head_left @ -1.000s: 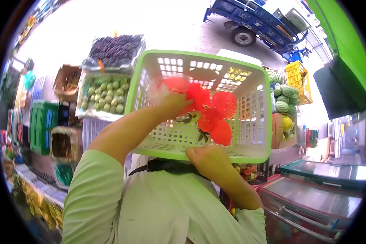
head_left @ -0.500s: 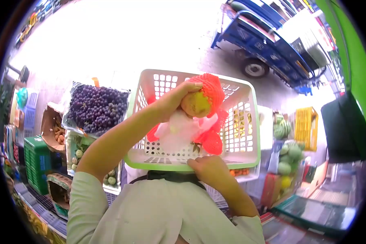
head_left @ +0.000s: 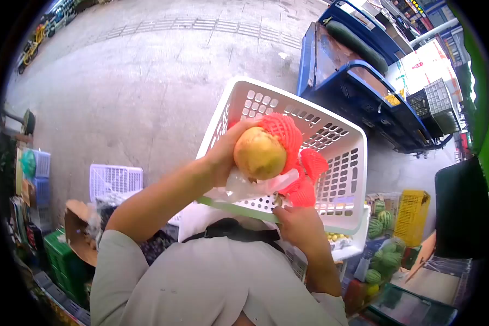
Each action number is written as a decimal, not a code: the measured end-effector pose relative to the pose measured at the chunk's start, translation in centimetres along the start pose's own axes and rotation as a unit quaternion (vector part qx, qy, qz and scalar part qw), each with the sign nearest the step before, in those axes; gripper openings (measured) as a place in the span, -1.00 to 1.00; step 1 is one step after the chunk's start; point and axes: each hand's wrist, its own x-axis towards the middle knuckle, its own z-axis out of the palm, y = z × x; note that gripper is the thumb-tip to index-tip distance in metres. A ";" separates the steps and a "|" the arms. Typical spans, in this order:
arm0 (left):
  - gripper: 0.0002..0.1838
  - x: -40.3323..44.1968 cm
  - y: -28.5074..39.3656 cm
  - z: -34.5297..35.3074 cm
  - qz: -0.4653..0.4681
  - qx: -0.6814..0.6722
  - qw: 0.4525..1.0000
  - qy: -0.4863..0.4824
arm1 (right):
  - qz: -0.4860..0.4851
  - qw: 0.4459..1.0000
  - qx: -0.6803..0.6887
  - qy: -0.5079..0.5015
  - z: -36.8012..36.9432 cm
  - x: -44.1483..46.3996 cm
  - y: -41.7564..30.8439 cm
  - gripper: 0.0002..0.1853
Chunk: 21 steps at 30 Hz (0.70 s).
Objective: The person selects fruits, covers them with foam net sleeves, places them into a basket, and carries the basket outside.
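My left hand is wrapped round a yellow-orange fruit partly covered by a red foam net, held over the basket. Clear plastic hangs beneath the fruit. My right hand grips the near rim of the white and green basket, which is tilted in front of my body. Inside, to the right of the fruit, lie more red foam nets; whether they hold fruit is hard to tell.
A blue cargo cart stands at the upper right. Watermelons and a yellow crate are at the right. On the left are a lilac crate, a green crate and a cardboard box.
The view has swung round toward the pavement and cart. My left hand has lifted the netted fruit from within the basket, and more of the fruit's skin now shows. My right hand stays at the rim.
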 end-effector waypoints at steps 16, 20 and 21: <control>-0.48 18.1 30.9 -12.8 0.084 -0.076 0.979 0.171 | -0.280 0.959 0.002 -0.051 -11.5 50.3 14.1 -0.77; -0.27 20.2 35.7 -18.1 0.188 -0.144 0.964 0.120 | -0.228 0.966 -0.025 -0.121 -13.6 60.5 17.0 -0.78; -0.23 20.6 38.1 -19.8 0.212 -0.192 0.952 0.110 | -0.214 0.967 -0.036 -0.136 -13.3 63.9 18.3 -0.77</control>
